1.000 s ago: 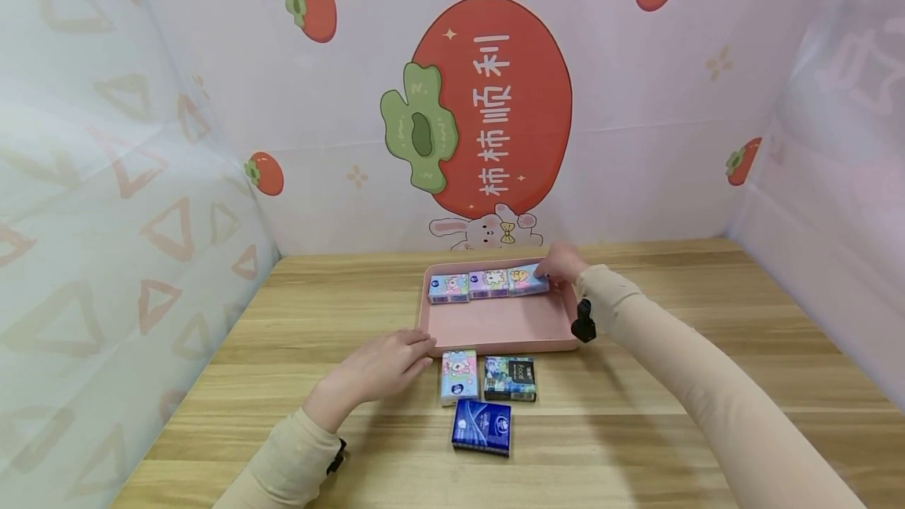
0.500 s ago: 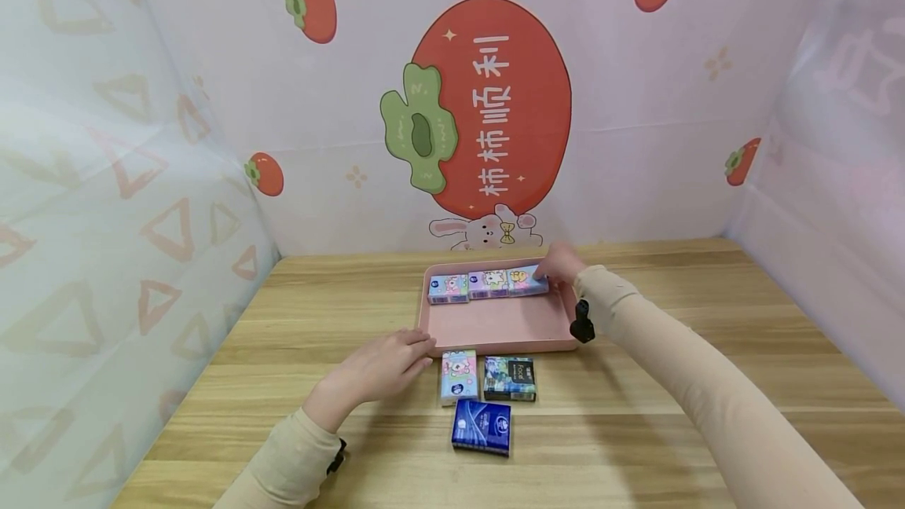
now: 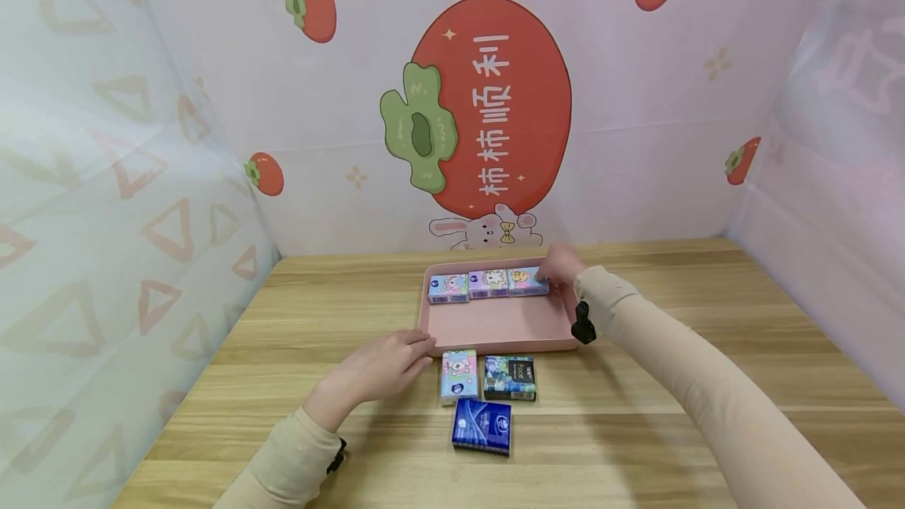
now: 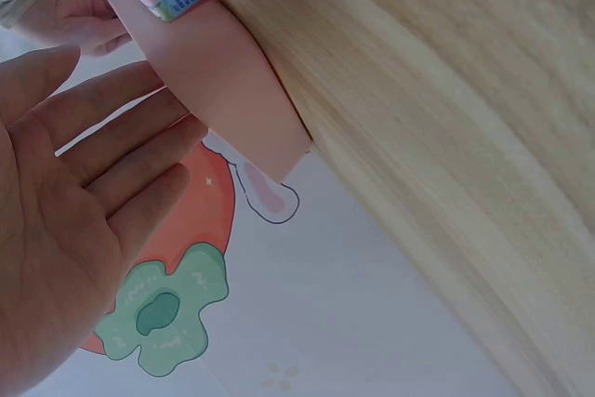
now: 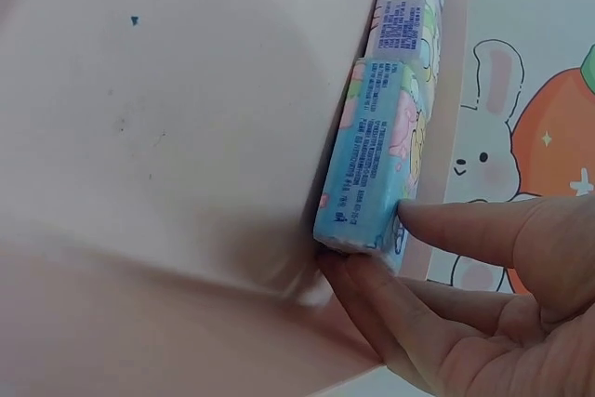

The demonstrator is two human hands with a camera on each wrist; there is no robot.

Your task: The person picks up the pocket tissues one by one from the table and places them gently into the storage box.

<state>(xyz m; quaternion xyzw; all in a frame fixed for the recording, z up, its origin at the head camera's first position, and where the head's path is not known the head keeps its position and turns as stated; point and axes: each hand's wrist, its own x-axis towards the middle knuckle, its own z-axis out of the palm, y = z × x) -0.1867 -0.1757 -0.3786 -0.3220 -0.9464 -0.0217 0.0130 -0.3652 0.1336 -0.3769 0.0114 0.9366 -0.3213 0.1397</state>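
In the head view a pink tray (image 3: pixel 495 328) holds a row of three small tissue packs along its far side. My right hand (image 3: pixel 563 264) reaches into the far right corner and pinches the light blue tissue pack (image 3: pixel 525 281) at the row's right end. Close up in the right wrist view, the thumb (image 5: pixel 465 230) lies on that pack's top while the fingers meet its end. Beside it are the purple pack (image 3: pixel 489 283) and a blue-pink pack (image 3: pixel 448 287). My left hand (image 3: pixel 385 364) rests straight fingers on the tray's near left corner.
In front of the tray lie a blue-pink tissue pack (image 3: pixel 459 375), a dark pack with a colourful print (image 3: pixel 511 379) and a deep blue pack (image 3: pixel 482 426). All sit on a wooden table (image 3: pixel 318 297). Behind it hangs a printed cloth (image 3: pixel 622 140).
The right-end pack in the tray has levelled slightly and now lines up more with its neighbours. My left hand and the packs in front have not moved.
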